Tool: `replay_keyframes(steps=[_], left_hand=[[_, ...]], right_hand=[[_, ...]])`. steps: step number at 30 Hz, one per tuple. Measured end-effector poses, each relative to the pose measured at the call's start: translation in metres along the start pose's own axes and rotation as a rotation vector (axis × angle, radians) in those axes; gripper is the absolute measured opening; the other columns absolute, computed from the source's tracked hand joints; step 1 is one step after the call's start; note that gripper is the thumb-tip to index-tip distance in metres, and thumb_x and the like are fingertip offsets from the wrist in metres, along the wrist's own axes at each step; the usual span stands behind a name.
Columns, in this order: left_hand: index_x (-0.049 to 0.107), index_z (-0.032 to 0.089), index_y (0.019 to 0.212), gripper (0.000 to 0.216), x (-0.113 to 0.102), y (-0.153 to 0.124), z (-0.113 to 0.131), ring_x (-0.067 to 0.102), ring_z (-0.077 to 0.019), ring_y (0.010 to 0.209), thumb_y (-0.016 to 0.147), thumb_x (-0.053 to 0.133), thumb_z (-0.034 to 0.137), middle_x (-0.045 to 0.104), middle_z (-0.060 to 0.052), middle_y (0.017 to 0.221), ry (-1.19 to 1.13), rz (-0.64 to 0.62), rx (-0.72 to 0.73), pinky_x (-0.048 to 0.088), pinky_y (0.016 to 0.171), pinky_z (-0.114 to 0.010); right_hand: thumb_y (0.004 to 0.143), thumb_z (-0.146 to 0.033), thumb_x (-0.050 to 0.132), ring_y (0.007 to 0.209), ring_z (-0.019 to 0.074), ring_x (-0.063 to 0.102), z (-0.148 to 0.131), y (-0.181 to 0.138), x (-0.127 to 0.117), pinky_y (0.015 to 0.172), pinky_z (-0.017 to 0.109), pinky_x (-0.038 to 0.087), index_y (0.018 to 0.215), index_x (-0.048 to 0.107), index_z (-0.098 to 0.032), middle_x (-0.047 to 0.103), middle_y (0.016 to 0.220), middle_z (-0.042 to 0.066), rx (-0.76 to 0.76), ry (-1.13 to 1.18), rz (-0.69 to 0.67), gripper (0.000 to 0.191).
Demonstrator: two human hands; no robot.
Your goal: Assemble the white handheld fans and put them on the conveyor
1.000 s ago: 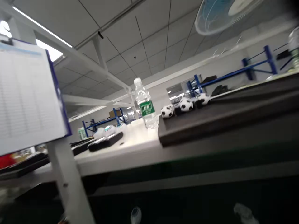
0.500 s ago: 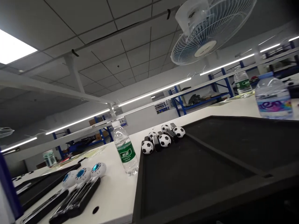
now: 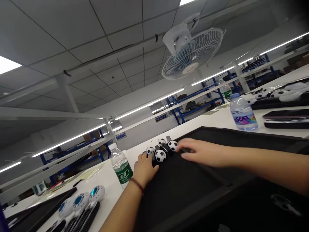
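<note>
A cluster of small black-and-white soccer balls (image 3: 160,156) with dark clip-like parts (image 3: 166,148) between them sits at the far-left corner of a black tray (image 3: 173,193). My left hand (image 3: 144,169), with a dark red band at the wrist, reaches over the cluster's left end. Its thumb is spread apart, and its fingertips cover the leftmost ball. From the other side comes my right hand (image 3: 196,149), its fingers curved at the edge of the rightmost ball (image 3: 173,145). A gap shows between that thumb and the fingers; whether the fingertips touch the ball I cannot tell.
A green-labelled water bottle (image 3: 122,167) stands left of the tray, close to my left forearm. Another bottle (image 3: 242,112) is behind the tray at right. Three white balls with blue centres (image 3: 80,201) lie at lower left. Dark flat cases (image 3: 287,119) are at right.
Both my hands have come into view and reached to the two ends of the soccer-ball cluster. The view has swung a little to the right.
</note>
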State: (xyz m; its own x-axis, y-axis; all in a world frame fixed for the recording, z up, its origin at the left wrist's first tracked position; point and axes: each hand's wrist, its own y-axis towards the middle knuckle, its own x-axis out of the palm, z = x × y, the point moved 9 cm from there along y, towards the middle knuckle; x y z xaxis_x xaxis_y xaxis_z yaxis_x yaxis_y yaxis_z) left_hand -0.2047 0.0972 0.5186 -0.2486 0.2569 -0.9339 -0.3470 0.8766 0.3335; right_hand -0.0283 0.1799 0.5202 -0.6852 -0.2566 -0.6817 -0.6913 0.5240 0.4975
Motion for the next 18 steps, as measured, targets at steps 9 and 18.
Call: replay_keyframes(steps=[9, 18], left_hand=[[0.052, 0.017, 0.112, 0.038, 0.062, 0.063, -0.036, 0.046, -0.0258, 0.110, 0.081, 0.054, 0.037, 0.047, -0.010, 0.124, 0.001, -0.213, -0.373, 0.039, 0.089, -0.049], [0.052, 0.018, 0.112, 0.040, 0.061, 0.064, -0.049, 0.042, -0.0274, 0.114, 0.079, 0.054, 0.041, 0.042, -0.010, 0.129, -0.268, -0.095, -0.455, 0.036, 0.092, -0.050]], right_hand=[[0.086, -0.030, 0.056, 0.117, 0.0288, 0.041, 0.073, 0.101, 0.073, 0.094, 0.054, 0.035, 0.125, 0.044, -0.021, 0.038, 0.134, 0.008, 0.382, -0.358, -0.230, 0.042], [0.085, -0.033, 0.056, 0.120, 0.0311, 0.036, 0.091, 0.125, 0.098, 0.094, 0.056, 0.033, 0.127, 0.041, -0.022, 0.032, 0.138, 0.008, 0.470, -0.494, -0.227, 0.046]])
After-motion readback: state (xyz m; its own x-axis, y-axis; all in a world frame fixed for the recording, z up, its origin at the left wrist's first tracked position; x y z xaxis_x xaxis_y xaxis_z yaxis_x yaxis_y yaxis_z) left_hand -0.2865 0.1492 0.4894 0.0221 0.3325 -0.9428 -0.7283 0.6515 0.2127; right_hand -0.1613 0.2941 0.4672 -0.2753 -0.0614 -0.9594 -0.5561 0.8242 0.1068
